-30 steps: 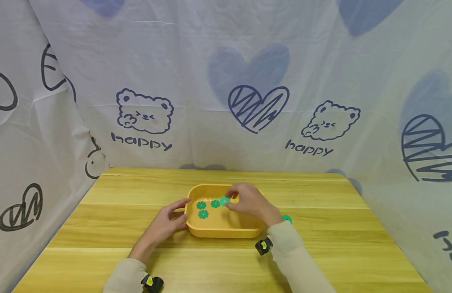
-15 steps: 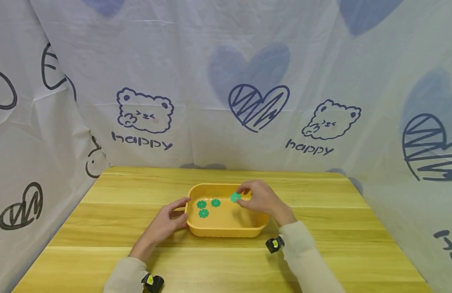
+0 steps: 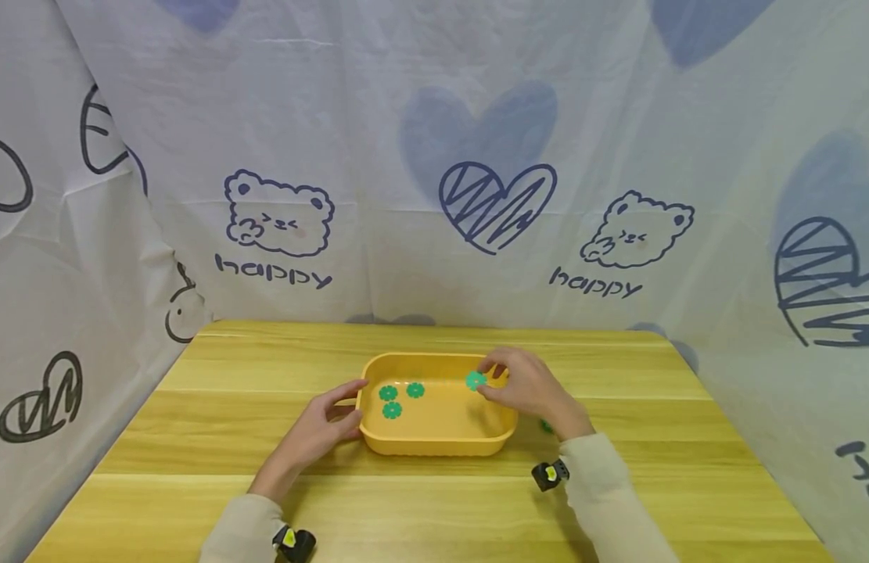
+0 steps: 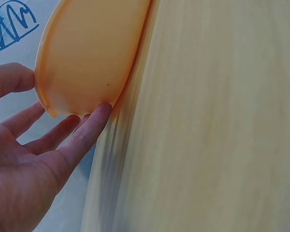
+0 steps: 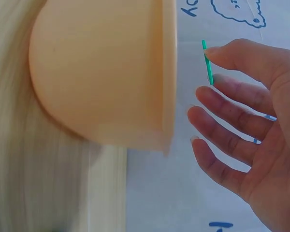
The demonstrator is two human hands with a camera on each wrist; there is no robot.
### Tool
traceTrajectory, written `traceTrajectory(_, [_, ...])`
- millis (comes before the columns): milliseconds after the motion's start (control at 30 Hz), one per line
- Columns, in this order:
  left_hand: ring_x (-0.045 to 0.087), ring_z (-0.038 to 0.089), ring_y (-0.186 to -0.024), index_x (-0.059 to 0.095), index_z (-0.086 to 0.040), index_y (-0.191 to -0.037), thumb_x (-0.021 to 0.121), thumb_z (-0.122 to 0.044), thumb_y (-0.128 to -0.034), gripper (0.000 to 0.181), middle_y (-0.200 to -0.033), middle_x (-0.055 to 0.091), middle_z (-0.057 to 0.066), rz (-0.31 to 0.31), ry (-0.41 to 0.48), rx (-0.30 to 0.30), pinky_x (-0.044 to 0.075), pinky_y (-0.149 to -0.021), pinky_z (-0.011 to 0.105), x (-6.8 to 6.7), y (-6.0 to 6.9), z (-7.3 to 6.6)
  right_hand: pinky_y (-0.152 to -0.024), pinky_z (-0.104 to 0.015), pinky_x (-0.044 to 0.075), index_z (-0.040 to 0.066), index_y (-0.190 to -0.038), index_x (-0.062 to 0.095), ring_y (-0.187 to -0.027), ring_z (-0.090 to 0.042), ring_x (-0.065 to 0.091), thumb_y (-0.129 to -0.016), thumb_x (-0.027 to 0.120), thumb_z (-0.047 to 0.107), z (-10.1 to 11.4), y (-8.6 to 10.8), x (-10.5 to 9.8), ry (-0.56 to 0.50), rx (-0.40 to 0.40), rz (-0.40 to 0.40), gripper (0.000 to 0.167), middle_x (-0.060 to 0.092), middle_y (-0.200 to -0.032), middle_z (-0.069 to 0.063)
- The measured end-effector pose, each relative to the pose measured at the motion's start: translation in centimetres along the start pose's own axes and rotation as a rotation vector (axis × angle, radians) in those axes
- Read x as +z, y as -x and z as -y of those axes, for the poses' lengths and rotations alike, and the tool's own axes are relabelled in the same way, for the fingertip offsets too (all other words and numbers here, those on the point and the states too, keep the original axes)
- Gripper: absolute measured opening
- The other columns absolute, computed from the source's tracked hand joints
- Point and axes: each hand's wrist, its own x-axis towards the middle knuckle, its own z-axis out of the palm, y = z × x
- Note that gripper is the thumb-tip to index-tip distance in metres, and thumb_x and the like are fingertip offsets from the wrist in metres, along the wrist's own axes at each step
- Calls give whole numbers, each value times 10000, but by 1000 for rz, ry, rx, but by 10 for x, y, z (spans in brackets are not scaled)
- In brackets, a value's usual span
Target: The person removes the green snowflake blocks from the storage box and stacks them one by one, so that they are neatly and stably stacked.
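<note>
A yellow tray (image 3: pixel 434 446) stands on the wooden table. My left hand (image 3: pixel 317 429) holds its left end, fingertips and thumb against the outer wall; in the left wrist view, the left hand (image 4: pixel 43 150) touches the rim and lower edge. Above the tray's right end, my right hand (image 3: pixel 529 389) pinches a green notched plastic disc (image 3: pixel 475 381) between thumb and index finger. The right wrist view has this disc (image 5: pixel 207 63) edge-on, the other fingers loosely bent. Three similar discs (image 3: pixel 392 410) lie in the tray's left part.
Another green piece (image 3: pixel 546 426) lies on the table (image 3: pixel 659 438) right of the tray, mostly hidden behind the right wrist. A white printed cloth (image 3: pixel 385 250) hangs behind the table and along its sides.
My right hand has moved right with the pinched disc, from near the tray's middle to its right end. The left hand and the tray have stayed in place.
</note>
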Motion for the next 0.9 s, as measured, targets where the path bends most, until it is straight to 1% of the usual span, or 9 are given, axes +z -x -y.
traceTrajectory(133, [485,503,-1384,392,-20,-1571,542,-36,-1046,546,-1588,356,312,-4,-2,2,643,-898,292,0,0,1,-755,-279,569,129,-1024,770,-872,-166,674,-853,835,238,-8,7,-6,-14,0,-9,212,765,-988,10])
traceTrajectory(233, [480,505,-1388,396,-23,-1570,544,-35,-1045,546,-1588,356,310,-5,1,1,643,-898,291,0,0,1,-745,-261,555,129,-1016,770,-861,-166,667,-860,831,234,-15,12,-11,-22,15,-13,199,762,-961,19])
traceTrajectory(333, [474,507,-1395,400,-27,-1569,546,-35,-1044,545,-1590,354,307,-7,2,-2,643,-901,295,0,-1,1,-748,-278,564,133,-1003,769,-855,-173,666,-862,827,235,-21,17,-16,-29,34,-19,183,758,-941,21])
traceTrajectory(367, [472,507,-1396,402,-28,-1568,547,-35,-1043,545,-1591,354,305,-9,3,-4,643,-901,296,0,-1,1,-751,-298,579,127,-999,768,-853,-186,669,-864,824,227,-23,18,-17,-36,36,-21,177,757,-937,14])
traceTrajectory(467, [470,507,-1397,404,-29,-1567,546,-34,-1042,544,-1591,354,305,-12,2,-7,644,-902,302,0,-1,1,-752,-312,600,111,-990,765,-847,-207,678,-863,818,202,-31,23,-21,-55,42,-23,165,755,-929,-7])
traceTrajectory(533, [468,506,-1399,403,-29,-1568,544,-34,-1043,544,-1592,353,305,-12,2,-9,643,-903,303,0,-1,1,-747,-289,609,92,-997,761,-844,-199,678,-869,809,180,-37,27,-23,-73,48,-19,163,751,-935,-26])
traceTrajectory(667, [470,504,-1398,397,-24,-1570,545,-31,-1040,550,-1594,351,307,-12,8,-10,642,-907,305,0,-1,1,-732,-214,606,54,-1015,753,-838,-134,664,-876,792,140,-49,35,-25,-107,71,-9,168,745,-949,-55])
traceTrajectory(900, [480,498,-1390,391,-23,-1573,545,-32,-1040,555,-1594,350,307,-11,7,-10,643,-907,307,0,0,1,-736,-222,631,4,-1009,748,-838,-144,686,-859,810,111,-69,47,-26,-137,103,-25,194,753,-930,-87])
